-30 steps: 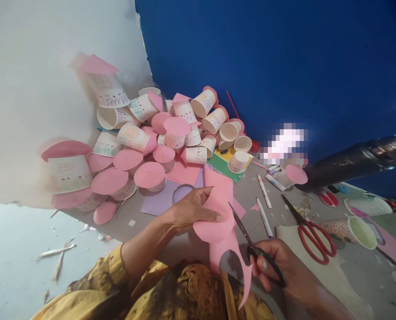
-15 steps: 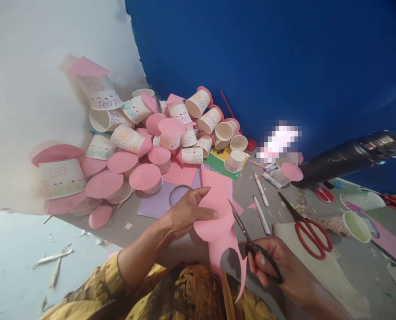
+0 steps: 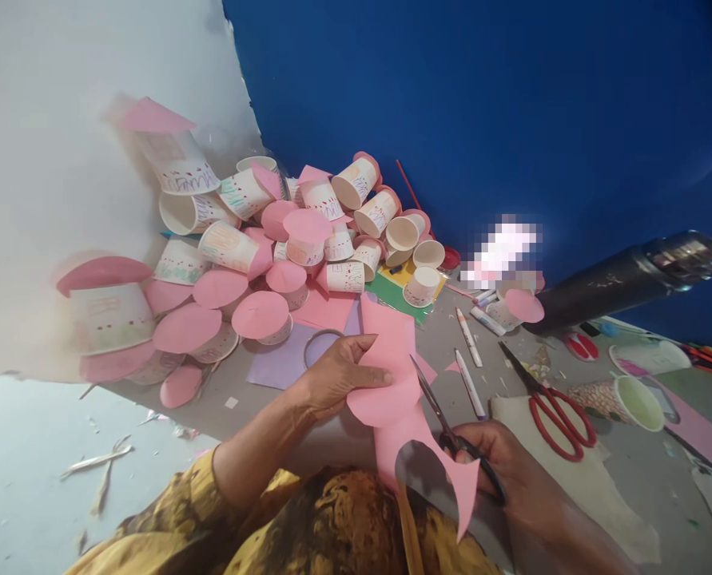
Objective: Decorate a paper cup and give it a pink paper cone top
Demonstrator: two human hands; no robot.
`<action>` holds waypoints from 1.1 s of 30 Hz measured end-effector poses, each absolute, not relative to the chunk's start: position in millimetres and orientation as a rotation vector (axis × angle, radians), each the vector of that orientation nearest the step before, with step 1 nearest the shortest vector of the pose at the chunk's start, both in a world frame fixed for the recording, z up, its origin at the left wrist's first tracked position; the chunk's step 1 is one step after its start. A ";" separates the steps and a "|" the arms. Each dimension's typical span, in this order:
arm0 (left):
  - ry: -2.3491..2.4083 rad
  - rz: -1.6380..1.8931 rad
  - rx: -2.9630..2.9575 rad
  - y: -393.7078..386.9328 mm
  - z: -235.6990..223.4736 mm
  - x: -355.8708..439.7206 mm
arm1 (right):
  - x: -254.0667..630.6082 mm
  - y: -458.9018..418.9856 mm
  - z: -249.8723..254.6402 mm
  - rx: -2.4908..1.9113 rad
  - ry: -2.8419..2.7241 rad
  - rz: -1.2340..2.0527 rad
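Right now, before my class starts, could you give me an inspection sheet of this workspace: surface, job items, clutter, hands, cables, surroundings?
Surface: grey table, littered with small scraps.
Job items: pink paper, partly cut; black-handled scissors.
Clutter: pink-topped cups heaped together; loose markers; red-handled scissors.
Hands: left hand pinches the pink paper; right hand holds the black-handled scissors.
Cables: nothing seen.
Surroundings: blue wall, white wall.

Craft workspace: grey counter (image 3: pixel 433 331) crowded with decorated paper cups (image 3: pixel 306 231) left of centre, markers (image 3: pixel 468 337) and red-handled scissors (image 3: pixel 547 391) at right, cut pink paper (image 3: pixel 385 407) lower centre.
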State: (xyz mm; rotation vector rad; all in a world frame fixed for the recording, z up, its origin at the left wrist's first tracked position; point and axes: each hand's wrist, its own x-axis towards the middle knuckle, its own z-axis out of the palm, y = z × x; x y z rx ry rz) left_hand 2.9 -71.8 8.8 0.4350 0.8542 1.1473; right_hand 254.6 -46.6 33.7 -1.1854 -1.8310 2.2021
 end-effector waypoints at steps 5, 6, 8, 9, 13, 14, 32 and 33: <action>0.851 1.140 0.439 -70.9 8.9 2.1 | 252.5 -45.1 38.4 -1.260 -1.881 2.164; 0.852 1.138 0.443 -70.8 9.0 1.8 | 253.2 -45.1 37.9 -1.268 -1.885 2.156; 0.857 1.134 0.451 -70.7 9.2 1.1 | 255.9 -45.1 34.7 -1.275 -1.878 2.151; 0.859 1.133 0.456 -70.7 9.3 0.7 | 257.4 -45.2 32.4 -1.276 -1.876 2.156; 0.857 1.133 0.478 -70.2 9.6 -1.3 | 260.2 -44.7 26.8 -1.275 -1.873 2.185; 0.855 1.129 0.487 -70.0 9.9 -1.9 | 259.5 -44.4 27.3 -1.281 -1.870 2.190; 0.932 1.071 0.522 -69.2 17.2 -8.1 | 254.0 -40.2 37.0 -1.394 -1.925 2.152; 0.951 1.070 0.552 -68.8 17.9 -9.1 | 254.4 -39.8 37.1 -1.389 -1.932 2.154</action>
